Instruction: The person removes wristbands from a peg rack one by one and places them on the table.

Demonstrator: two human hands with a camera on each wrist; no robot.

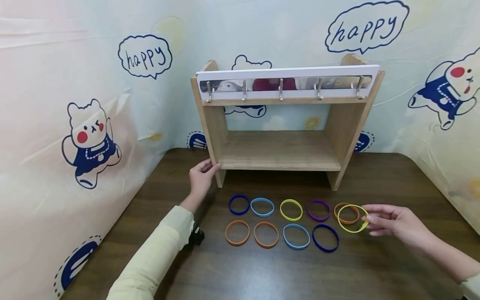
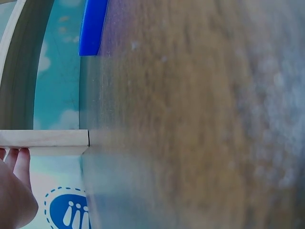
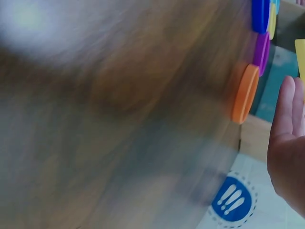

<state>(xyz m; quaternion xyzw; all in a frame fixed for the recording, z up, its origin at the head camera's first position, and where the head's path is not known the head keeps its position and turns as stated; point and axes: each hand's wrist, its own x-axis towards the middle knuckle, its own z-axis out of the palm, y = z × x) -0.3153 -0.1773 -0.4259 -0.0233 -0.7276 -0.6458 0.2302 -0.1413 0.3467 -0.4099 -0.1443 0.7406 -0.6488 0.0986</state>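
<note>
In the head view my right hand (image 1: 399, 225) pinches a yellow silicone wristband (image 1: 340, 219) by its right side, above an orange wristband (image 1: 356, 209) on the table. The right wrist view shows this hand (image 3: 288, 152) at the right edge, with part of the yellow wristband (image 3: 300, 59) above the fingertips. My left hand (image 1: 200, 180) grips the lower left side of a wooden rack (image 1: 277, 150), thumb in front. In the left wrist view, that hand (image 2: 18, 191) lies against the rack's side panel (image 2: 45, 138). Several metal hooks (image 1: 281, 89) line the rack's top bar.
Two rows of wristbands lie before the rack, including a purple one (image 1: 308, 211), a yellow one (image 1: 282, 210), a light blue one (image 1: 296, 247) and a dark blue one (image 1: 326, 250). The brown table (image 1: 243, 275) meets a printed cloth backdrop (image 1: 157, 108) behind and at the sides.
</note>
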